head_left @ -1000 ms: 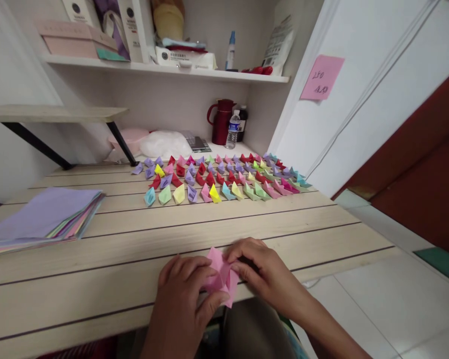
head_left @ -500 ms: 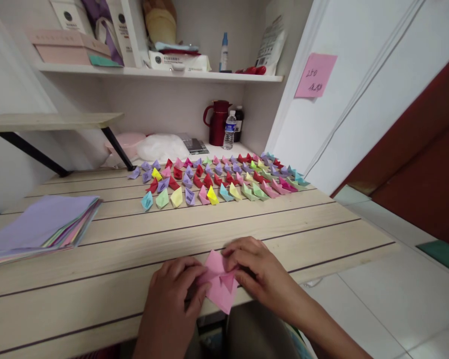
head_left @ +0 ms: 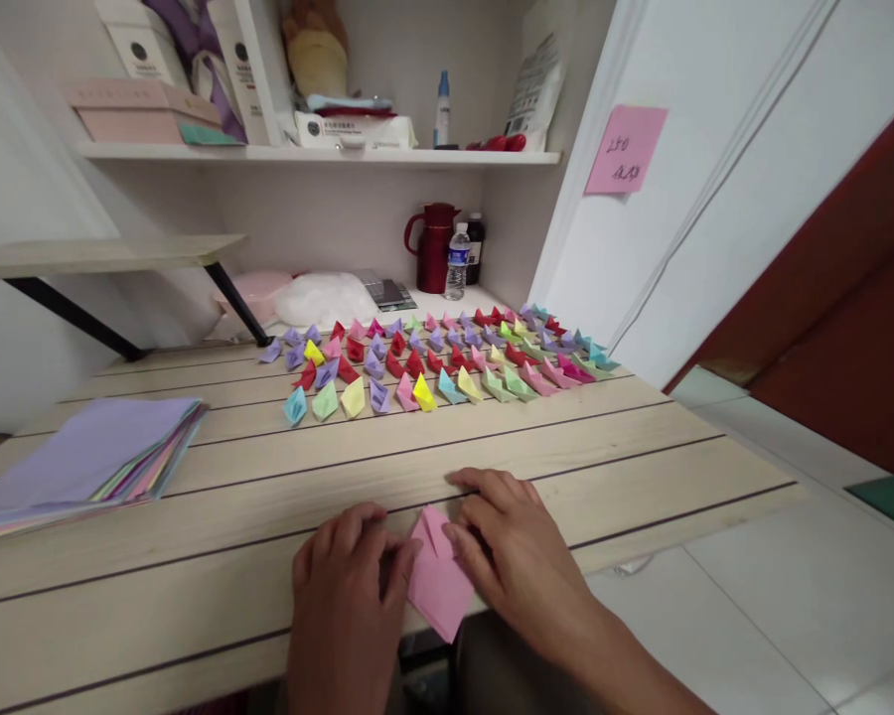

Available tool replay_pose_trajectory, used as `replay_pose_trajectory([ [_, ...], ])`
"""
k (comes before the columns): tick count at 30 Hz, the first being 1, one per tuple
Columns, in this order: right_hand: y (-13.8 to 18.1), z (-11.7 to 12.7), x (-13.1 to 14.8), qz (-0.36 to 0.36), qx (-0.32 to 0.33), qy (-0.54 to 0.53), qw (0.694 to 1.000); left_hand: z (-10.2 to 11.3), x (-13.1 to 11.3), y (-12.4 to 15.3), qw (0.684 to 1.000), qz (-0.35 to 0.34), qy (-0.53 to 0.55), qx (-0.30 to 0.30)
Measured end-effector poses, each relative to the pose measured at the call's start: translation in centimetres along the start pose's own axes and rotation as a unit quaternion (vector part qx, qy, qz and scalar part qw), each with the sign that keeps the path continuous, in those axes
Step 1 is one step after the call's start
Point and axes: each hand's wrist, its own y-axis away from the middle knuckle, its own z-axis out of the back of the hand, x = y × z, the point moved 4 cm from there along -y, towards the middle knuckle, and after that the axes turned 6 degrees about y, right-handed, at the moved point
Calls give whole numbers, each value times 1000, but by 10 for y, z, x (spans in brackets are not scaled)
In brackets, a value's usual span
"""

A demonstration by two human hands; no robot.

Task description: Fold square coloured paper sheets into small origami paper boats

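A partly folded sheet of pink origami paper (head_left: 441, 591) lies at the near edge of the table, its lower corner reaching over the edge. My left hand (head_left: 354, 586) grips its left side between thumb and forefinger. On the right side, my right hand (head_left: 511, 551) has its thumb on the upper part of the paper, with the fingers curled behind and the forefinger stretched towards the table. A narrow folded flap shows near the top of the paper. Farther back stand rows of small folded paper boats (head_left: 424, 392) in many colours.
At the left lies a stack of coloured paper (head_left: 89, 447), lilac on top. Behind the boats are a red jug (head_left: 433, 248), a water bottle (head_left: 457, 263) and a white plastic bag (head_left: 326, 298). A raised wooden shelf (head_left: 104, 254) stands at the left on black legs.
The pink paper's side folds have been drawn inward, so it now looks narrower and longer. Both hands have shifted slightly on it, and the view has tilted a little.
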Motion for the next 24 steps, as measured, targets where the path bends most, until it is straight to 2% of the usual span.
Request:
replay_pose_trajectory([
  [5, 0, -3, 2, 18, -10, 26, 999, 0, 1, 0, 1000, -27, 12, 8],
  [12, -1, -5, 1, 23, -17, 22, 999, -3, -3, 2, 997, -41, -62, -30],
  [20, -1, -3, 1, 57, -16, -1, 998, -4, -10, 1, 993, -39, -109, -17],
  [24, 0, -4, 1, 66, -11, -2, 998, -4, -4, 2, 991, -57, -117, -21],
])
